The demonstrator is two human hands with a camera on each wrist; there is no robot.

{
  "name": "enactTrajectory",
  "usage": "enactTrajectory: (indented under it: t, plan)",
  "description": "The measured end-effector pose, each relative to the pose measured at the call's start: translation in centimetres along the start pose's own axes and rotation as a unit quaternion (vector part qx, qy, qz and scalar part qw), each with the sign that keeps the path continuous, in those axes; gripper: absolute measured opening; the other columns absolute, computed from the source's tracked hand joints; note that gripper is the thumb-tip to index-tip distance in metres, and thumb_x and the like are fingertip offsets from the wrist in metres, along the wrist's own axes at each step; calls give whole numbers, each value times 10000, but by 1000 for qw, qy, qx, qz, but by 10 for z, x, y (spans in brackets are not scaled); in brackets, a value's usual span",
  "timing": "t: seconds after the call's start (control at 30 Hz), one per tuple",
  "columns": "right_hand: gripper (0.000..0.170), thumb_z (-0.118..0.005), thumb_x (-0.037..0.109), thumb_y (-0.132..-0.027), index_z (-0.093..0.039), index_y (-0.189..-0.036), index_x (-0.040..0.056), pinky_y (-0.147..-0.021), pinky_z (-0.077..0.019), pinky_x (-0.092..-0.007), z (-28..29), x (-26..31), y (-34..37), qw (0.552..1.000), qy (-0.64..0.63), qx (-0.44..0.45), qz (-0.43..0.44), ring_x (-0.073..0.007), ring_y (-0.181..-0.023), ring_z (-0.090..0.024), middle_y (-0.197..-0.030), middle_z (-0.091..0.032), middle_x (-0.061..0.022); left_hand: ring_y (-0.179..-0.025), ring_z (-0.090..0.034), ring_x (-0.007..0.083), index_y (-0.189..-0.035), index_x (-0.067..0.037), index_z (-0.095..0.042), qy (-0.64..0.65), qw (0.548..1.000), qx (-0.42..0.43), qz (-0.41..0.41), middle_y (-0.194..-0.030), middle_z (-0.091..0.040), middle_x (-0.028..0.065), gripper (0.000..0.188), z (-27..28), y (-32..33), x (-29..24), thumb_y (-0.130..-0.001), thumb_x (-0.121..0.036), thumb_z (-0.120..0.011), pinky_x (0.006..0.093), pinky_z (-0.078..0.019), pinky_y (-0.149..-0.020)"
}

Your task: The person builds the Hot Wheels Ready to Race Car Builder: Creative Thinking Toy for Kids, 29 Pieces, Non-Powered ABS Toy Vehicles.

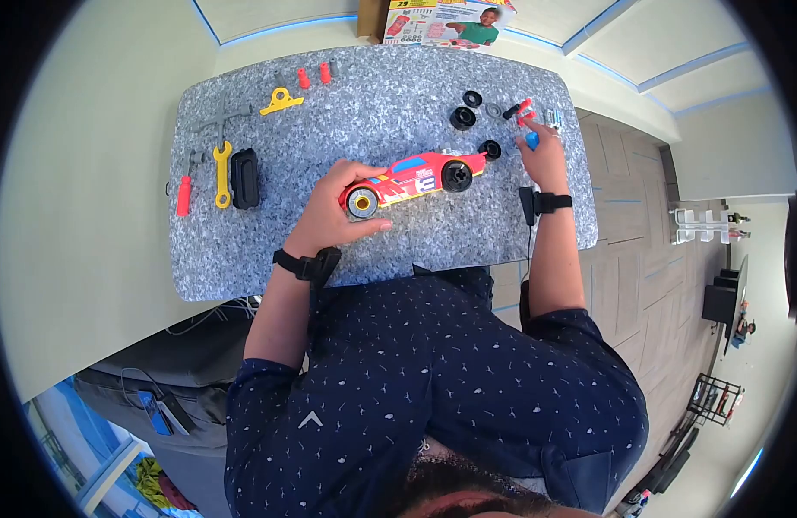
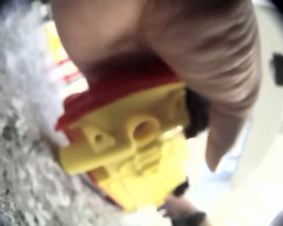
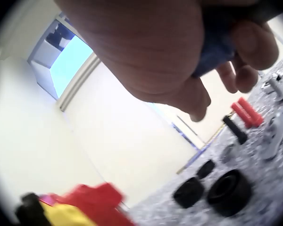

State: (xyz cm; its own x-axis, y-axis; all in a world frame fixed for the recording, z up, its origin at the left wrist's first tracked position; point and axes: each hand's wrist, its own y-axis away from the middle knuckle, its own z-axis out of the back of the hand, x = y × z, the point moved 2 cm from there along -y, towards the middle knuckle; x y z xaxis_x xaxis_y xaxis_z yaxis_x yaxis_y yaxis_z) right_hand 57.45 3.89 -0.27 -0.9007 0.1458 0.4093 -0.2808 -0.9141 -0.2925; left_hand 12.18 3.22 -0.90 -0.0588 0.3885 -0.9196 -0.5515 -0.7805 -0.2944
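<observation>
My left hand (image 1: pixel 328 214) grips the front end of a red toy race car (image 1: pixel 416 180) from above, thumb along its near side. The car has a blue window, a black rear wheel (image 1: pixel 456 176) and a grey front wheel with a yellow hub (image 1: pixel 362 203). In the left wrist view its yellow underside (image 2: pixel 141 150) shows round sockets. Toward the table's right edge, my right hand (image 1: pixel 547 162) holds a small blue piece (image 3: pixel 214 49) in its curled fingers; most of that piece is hidden. Red pegs (image 3: pixel 247 113) and a black peg (image 3: pixel 235 129) lie just beyond the fingers.
Black wheels (image 1: pixel 462 118) and a grey ring (image 1: pixel 494 110) lie right of centre. On the left are a yellow wrench (image 1: pixel 222 175), a black case-like part (image 1: pixel 245 179) and a red-handled hammer (image 1: pixel 184 196). A yellow bracket (image 1: pixel 281 101) and red cones (image 1: pixel 303 79) sit farther back, before a toy box (image 1: pixel 442 22).
</observation>
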Motion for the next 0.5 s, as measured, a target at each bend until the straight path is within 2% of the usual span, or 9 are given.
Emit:
enactTrajectory:
  t: [0.03,0.13,0.27,0.37,0.4,0.47,0.5]
  plan:
    - [480,-862,178,-940,-786,-1407,100,-1128,-563,-514,-11,-14,-7,1000,11,17,0,-476,-1331,-685,-1463,-705,-285,-1138,-691,193,-1440,-53,-735,-4,1000,1,-1,-1241,-686,71,802,0,0,2,-732,-226,-1072,355,-535,-1031]
    - [545,-860,175,-933,-755,-1465,116,-1162,-549,-517,-22,-25,-21,1000,20,19,6,-471,-1347,-682,-1480,-700,-279,-1139,-692,192,-1440,-55,-736,-6,1000,0,2,-1246,-687,71,808,0,1,3,-731,-242,-1076,357,-534,-1031]
    - [572,-884,133,-891,-750,-1444,74,-1142,-551,-528,-16,-21,-30,999,22,31,-34,-455,-1358,-681,-1386,-764,-235,-1131,-694,200,-1429,-62,-744,-14,1000,1,5,-1248,-692,71,800,0,0,0,-733,-272,-1078,360,-536,-1017]
    - [477,-891,117,-913,-777,-1371,46,-1033,-601,-473,2,-1,-21,994,5,-96,48,-367,-1203,-766,-1210,-825,-166,-1112,-693,211,-1416,-70,-753,-30,999,-6,-24,-1228,-705,70,782,0,-2,-2,-735,-283,-1075,365,-536,-992]
    - [428,-881,118,-939,-785,-1351,48,-962,-606,-430,7,8,-14,992,-94,-85,27,-307,-1116,-766,-1159,-825,-134,-1099,-690,218,-1411,-70,-755,-40,999,-9,-25,-1213,-709,71,780,0,-2,-2,-733,-285,-1076,371,-535,-982]
    - [332,-860,122,-992,-802,-1311,52,-820,-615,-344,23,60,11,956,-286,-63,-18,-186,-942,-767,-1055,-825,-72,-1072,-684,232,-1402,-70,-760,-58,998,-11,-27,-1184,-717,73,776,-3,-2,-4,-728,-289,-1078,381,-534,-962]
    - [282,-831,122,-1027,-808,-1300,54,-744,-576,-288,42,99,28,926,-375,30,-44,-122,-862,-718,-1024,-816,-45,-1058,-680,238,-1393,-70,-763,-69,997,-22,-30,-1159,-720,74,763,-5,-2,-4,-734,-296,-1072,387,-531,-951]
